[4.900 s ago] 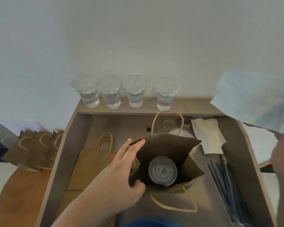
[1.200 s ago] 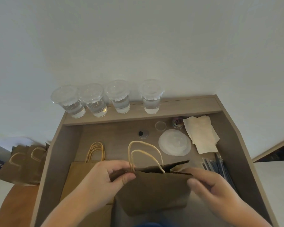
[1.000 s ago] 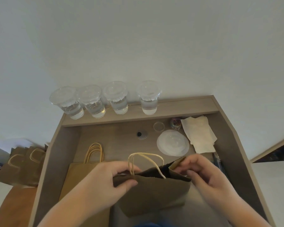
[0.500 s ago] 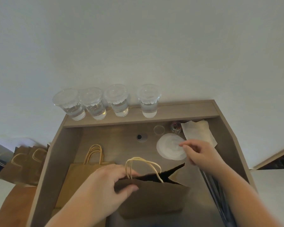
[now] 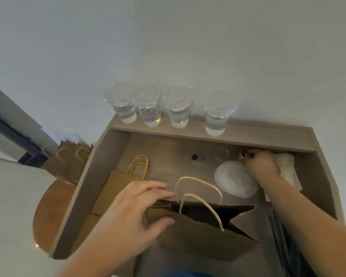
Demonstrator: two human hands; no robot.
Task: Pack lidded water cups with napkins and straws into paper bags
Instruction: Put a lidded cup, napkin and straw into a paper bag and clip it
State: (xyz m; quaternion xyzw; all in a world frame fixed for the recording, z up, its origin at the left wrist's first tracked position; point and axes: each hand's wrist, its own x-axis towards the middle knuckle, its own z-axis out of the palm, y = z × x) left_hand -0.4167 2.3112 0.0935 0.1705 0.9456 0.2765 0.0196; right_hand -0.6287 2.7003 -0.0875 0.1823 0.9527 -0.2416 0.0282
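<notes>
My left hand pinches the top left rim of a brown paper bag, thumb in front and fingers behind. The bag stands in the near middle of the desk, its mouth partly folded and its two cord handles upright. What is inside it is hidden. My right hand reaches to the back right, its curled fingertips on a small colourful roll beside the napkins. Several lidded water cups stand in a row on the back shelf. Dark wrapped straws lie along the right side.
A loose clear lid lies under my right wrist, with a small clear ring behind it. Flat paper bags are stacked at the left inside the desk's raised wall. More bags stand on a round wooden table.
My right hand let go of the bag's right corner and moved back over the lid to the small roll by the napkins. My left hand kept its hold on the bag.
</notes>
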